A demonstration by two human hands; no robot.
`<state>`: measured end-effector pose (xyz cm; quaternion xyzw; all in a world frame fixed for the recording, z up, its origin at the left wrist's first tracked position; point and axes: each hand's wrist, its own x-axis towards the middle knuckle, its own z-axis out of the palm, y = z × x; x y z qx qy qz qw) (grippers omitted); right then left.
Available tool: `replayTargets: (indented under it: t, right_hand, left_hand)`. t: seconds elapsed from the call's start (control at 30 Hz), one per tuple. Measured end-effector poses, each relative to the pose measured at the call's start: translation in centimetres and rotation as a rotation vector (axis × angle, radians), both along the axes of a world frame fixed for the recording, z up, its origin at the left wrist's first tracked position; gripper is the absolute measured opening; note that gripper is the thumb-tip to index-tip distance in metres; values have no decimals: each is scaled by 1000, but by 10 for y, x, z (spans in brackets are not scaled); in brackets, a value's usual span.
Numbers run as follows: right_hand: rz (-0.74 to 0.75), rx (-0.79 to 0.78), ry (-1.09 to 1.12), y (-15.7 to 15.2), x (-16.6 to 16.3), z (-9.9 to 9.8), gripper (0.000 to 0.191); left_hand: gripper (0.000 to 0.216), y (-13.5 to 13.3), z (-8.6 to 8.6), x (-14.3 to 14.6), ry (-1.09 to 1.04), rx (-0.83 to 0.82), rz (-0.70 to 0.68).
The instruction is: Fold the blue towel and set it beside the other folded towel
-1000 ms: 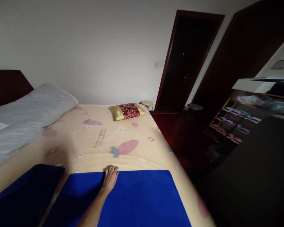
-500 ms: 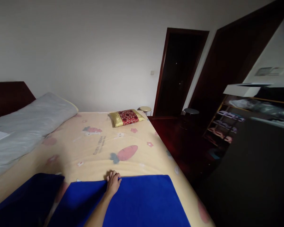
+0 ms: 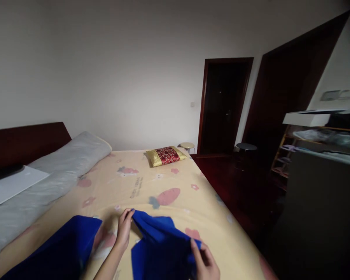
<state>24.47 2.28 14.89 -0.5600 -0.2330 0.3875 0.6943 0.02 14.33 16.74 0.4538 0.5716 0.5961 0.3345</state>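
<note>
A piece of blue cloth (image 3: 163,243) is lifted off the bed in loose folds between my two hands. My left hand (image 3: 124,229) pinches its upper left corner between thumb and fingers. Lower and to the right, my right hand (image 3: 204,261) grips another edge of it, thumb on top. The lower part of this cloth runs out of view at the bottom. To the left lies a second piece of blue cloth (image 3: 61,249), dark in shadow, touched by neither hand.
The bed (image 3: 169,179) has a peach sheet with carrot prints. On it lie a red and gold pillow (image 3: 167,155) and grey bedding (image 3: 67,159) with a white board (image 3: 20,184). A dark cabinet (image 3: 323,210), a shoe rack (image 3: 281,159) and stools (image 3: 246,147) stand to the right.
The cloth that lay flat with my left hand on its far edge is now raised and folded. My right hand has come into view holding it. The view has tilted up and turned slightly left.
</note>
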Motion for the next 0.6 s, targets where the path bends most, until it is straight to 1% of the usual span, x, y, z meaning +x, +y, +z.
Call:
replayTargets:
  t: [0.03, 0.07, 0.1, 0.17, 0.27, 0.33, 0.43, 0.5, 0.6]
  right_hand:
    - [-33, 59, -4, 3, 6, 17, 37]
    - [-31, 96, -19, 5, 12, 34, 39]
    - [2, 125, -46, 5, 18, 51, 40]
    - [53, 163, -105, 1, 27, 78, 41]
    - [111, 213, -184, -7, 38, 105, 41]
    - [173, 238, -231, -14, 43, 114, 42]
    - [246, 241, -305, -24, 52, 118, 44]
    - [266, 226, -354, -31, 57, 117, 45]
    - [249, 205, -378, -37, 65, 113, 45]
  left_hand:
    - [38, -11, 9, -4, -145, 4, 6]
    - [40, -22, 18, -6, -275, 6, 2]
    - [41, -34, 27, -8, -369, 8, -12]
    - [42, -55, 45, -11, -440, 9, -58]
    - [42, -84, 73, -16, -515, 15, -110]
    - [41, -101, 91, -20, -572, 29, -123]
    - [39, -120, 110, -27, -559, 79, -136]
    - [37, -129, 116, -32, -507, 82, -159]
    - [34, -138, 116, -39, -418, 14, -189]
